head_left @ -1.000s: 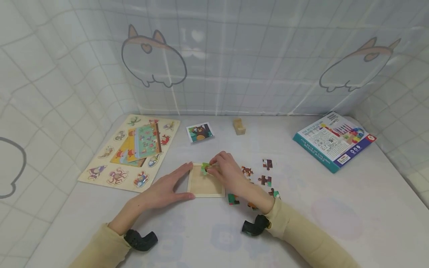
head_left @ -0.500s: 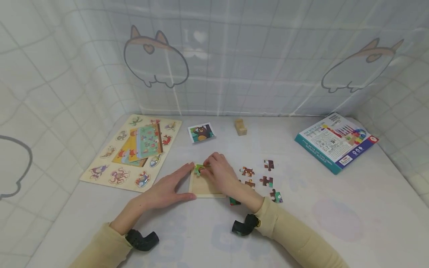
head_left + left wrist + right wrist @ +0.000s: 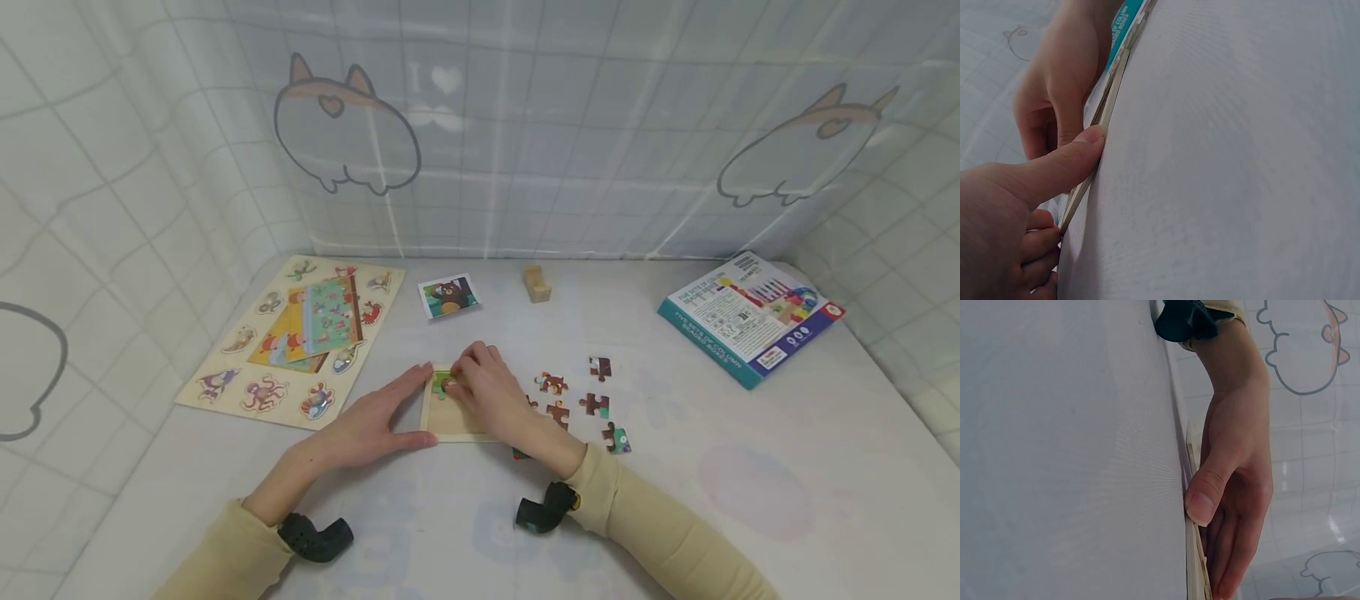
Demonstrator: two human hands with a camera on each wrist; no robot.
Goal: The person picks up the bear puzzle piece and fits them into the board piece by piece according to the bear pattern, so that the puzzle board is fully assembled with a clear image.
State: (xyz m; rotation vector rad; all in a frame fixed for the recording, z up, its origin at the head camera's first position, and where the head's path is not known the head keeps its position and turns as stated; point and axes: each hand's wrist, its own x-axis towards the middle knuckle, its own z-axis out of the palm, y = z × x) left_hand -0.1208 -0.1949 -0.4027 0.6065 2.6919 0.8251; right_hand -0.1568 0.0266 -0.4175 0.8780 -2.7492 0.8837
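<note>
The wooden tray (image 3: 456, 423) is set on the bench (image 3: 420, 517), its left side spanned by the left hand (image 3: 369, 427), thumb and fingers spread apart. In its far left corner, a green puzzle piece (image 3: 438, 382) is seemingly pinched by the right hand (image 3: 492, 398), fingertips partly hidden. Loose puzzle pieces (image 3: 597, 405) are scattered rightward.

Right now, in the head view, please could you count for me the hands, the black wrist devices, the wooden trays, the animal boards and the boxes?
Hands: 2 (left hand, right hand)
Black wrist devices: 2 (left device, right device)
Wooden tray: 1
Animal board: 1
Box: 1
Total: 7
</note>
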